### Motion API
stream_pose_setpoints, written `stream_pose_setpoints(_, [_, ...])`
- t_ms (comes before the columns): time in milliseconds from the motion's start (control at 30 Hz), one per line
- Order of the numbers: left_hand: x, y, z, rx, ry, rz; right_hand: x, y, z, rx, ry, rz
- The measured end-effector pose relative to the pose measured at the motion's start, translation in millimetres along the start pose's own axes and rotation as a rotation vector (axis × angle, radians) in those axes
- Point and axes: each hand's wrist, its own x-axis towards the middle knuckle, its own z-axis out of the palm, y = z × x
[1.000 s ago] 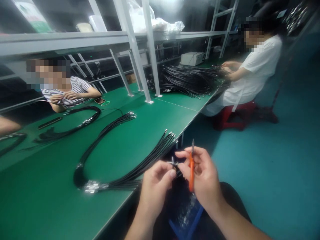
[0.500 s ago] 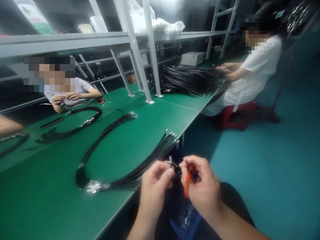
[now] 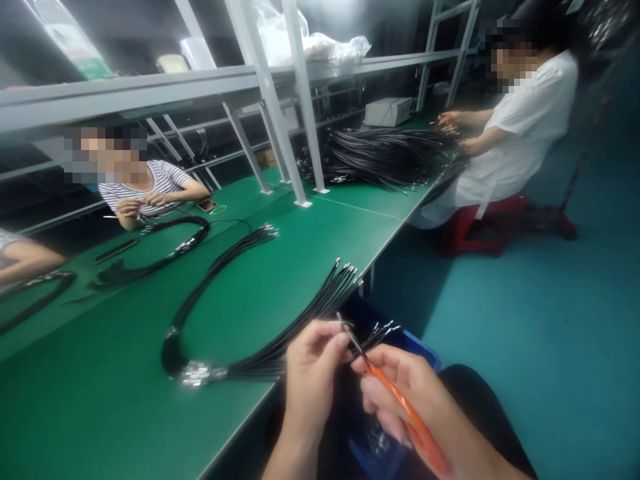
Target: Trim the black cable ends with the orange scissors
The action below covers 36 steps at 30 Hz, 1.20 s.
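My left hand (image 3: 315,367) pinches the end of a thin black cable (image 3: 346,326) just off the table's front edge. In my right hand (image 3: 407,373) is a pair of orange-handled scissors (image 3: 395,398); their metal tip reaches the cable at my left fingertips. Whether the blades are apart is too small to tell. Behind my right fingers several black cable ends with metal tips (image 3: 385,329) stick out. A curved bundle of black cables (image 3: 220,267), wrapped with shiny silver pieces (image 3: 197,373), lies on the green table left of my hands.
Below my hands stands a blue bin (image 3: 425,350). White shelf posts (image 3: 280,133) rise from the green table (image 3: 125,400). A large cable pile (image 3: 380,157) lies near a person in white (image 3: 530,133). Another person in stripes (image 3: 167,177) works opposite, and a bare arm (image 3: 35,260) shows at left.
The scissors have swung round in my right hand, from folded against the palm to pointing at the left fingertips. The right hand has turned and lowered slightly; my left hand keeps its pinch.
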Motion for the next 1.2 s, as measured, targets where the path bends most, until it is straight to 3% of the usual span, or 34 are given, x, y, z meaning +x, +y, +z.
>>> stream_pose_setpoints(267, [-1.9, 2.1, 3.5, -0.043, -0.016, -0.013, 4.8, -2.2, 0.9, -0.012, -0.015, -0.038])
stream_pose_setpoints(500, [0.3, 3.0, 7.0, -0.001, -0.003, -0.036, 6.8, -4.7, 5.0, -0.071, 0.093, -0.022])
stream_pose_setpoints(733, [-0.4, -0.1, 5.8, 0.046, -0.027, -0.027, 8.6, 3.4, -0.3, -0.130, 0.103, -0.041])
stream_pose_setpoints(967, [0.7, -3.5, 6.0, 0.107, -0.037, -0.019, 6.2, 10.3, -11.2, -0.097, 0.016, -0.051])
stream_pose_setpoints(1067, [2.2, -5.6, 6.7, 0.136, 0.001, 0.011, 2.9, 9.5, -16.7, -0.101, 0.049, -0.080])
stream_pose_setpoints(1200, [2.6, -11.8, 6.3, 0.178, 0.034, 0.055, -1.1, 5.3, -19.1, -0.113, 0.007, -0.017])
